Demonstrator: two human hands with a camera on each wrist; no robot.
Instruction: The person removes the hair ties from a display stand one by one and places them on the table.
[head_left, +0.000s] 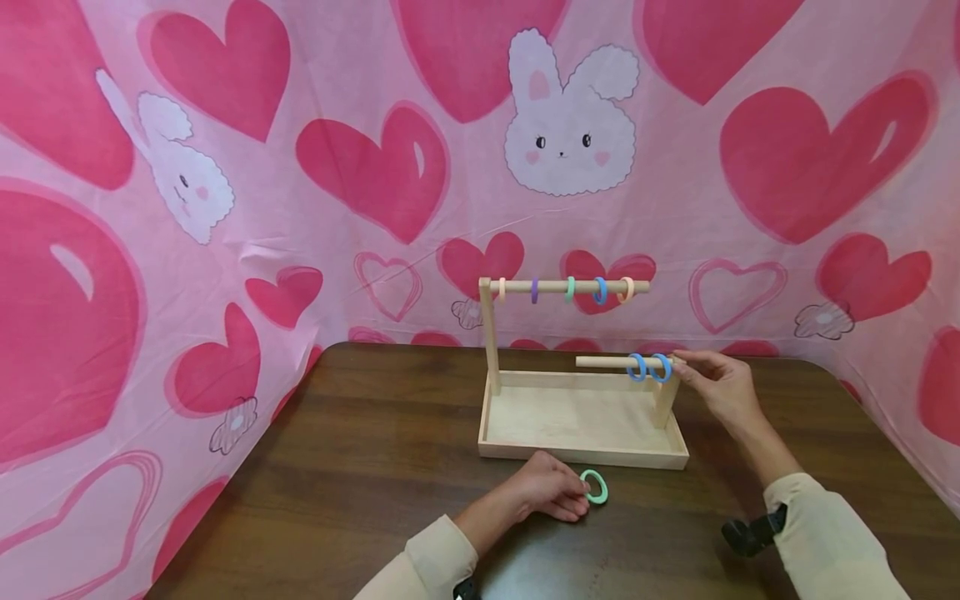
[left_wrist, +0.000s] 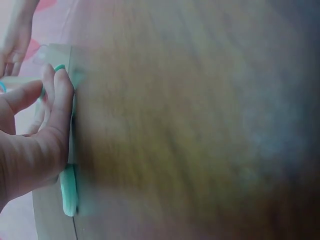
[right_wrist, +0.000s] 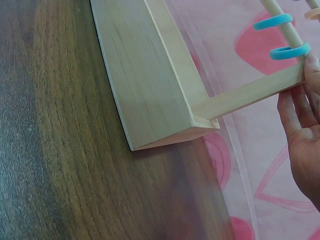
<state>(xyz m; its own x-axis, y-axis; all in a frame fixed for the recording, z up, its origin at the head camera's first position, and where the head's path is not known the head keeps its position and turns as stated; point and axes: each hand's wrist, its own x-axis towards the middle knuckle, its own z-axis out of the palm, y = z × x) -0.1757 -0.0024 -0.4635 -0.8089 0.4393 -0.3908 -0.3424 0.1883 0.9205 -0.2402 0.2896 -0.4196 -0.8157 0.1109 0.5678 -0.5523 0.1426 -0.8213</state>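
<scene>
My left hand (head_left: 553,487) pinches a green ring (head_left: 603,497) at its fingertips, low over the table in front of a wooden stand (head_left: 585,457). In the left wrist view a green piece (left_wrist: 70,191) shows below the heel of that hand, mostly hidden. My right hand (head_left: 723,385) grips the top of the stand's right post (right_wrist: 255,92), thumb and fingers on either side. Right beside its fingertips, two blue rings (head_left: 637,379) hang on the lower rod (head_left: 600,362), whose left end is free.
Several rings in peach, purple (head_left: 535,292), green and blue hang spaced along the upper rod (head_left: 552,286), which reaches right from the tall left post (head_left: 490,337). The stand's shallow tray sits on a dark wooden table (head_left: 360,450). Behind hangs a pink cloth (head_left: 465,200) with hearts and rabbits.
</scene>
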